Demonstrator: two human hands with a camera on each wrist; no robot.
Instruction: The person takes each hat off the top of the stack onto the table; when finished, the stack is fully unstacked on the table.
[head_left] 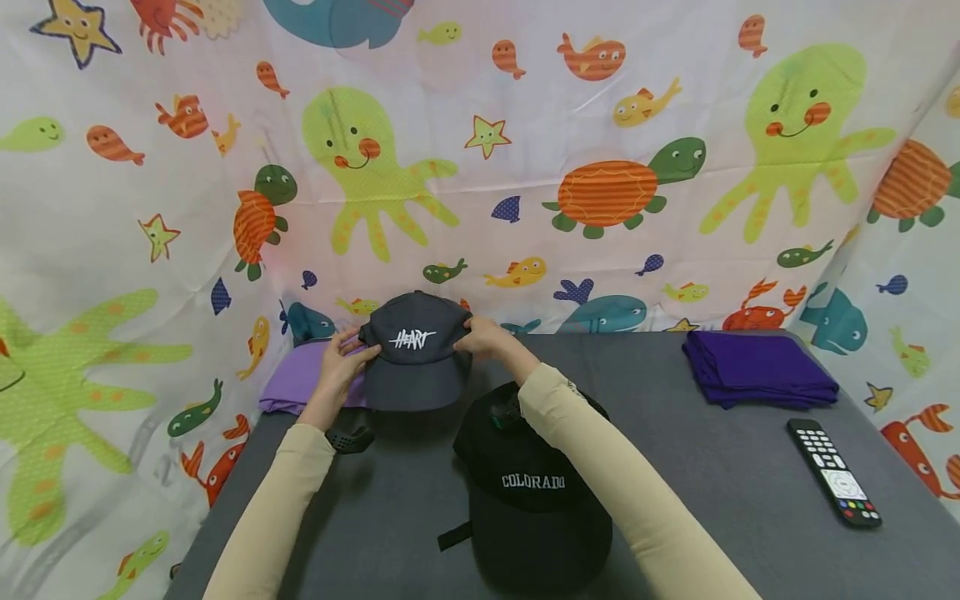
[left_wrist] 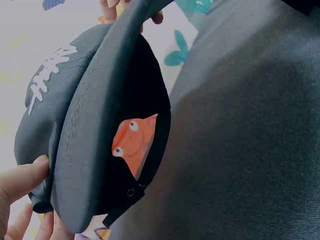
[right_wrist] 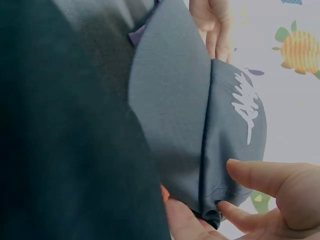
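Note:
A dark grey cap (head_left: 415, 387) with white "HEART" lettering is gripped at both sides, its brim toward the camera. My left hand (head_left: 341, 367) pinches its left edge, thumb on the front, as the left wrist view also shows with the hand (left_wrist: 22, 190). On the other side my right hand (head_left: 491, 340) pinches the cap's right edge; in the right wrist view its thumb (right_wrist: 260, 172) lies on the crown. The left wrist view shows the cap's open underside and back strap (left_wrist: 122, 207). A black "COLORADO" cap (head_left: 536, 533) lies on the table, partly hidden by my right sleeve.
A folded lilac cloth (head_left: 288, 379) lies at the back left of the grey table (head_left: 660, 467), partly behind my left hand. At the right are a folded dark purple cloth (head_left: 761, 367) and a black remote control (head_left: 832, 471). A sea-animal curtain (head_left: 480, 92) hangs behind.

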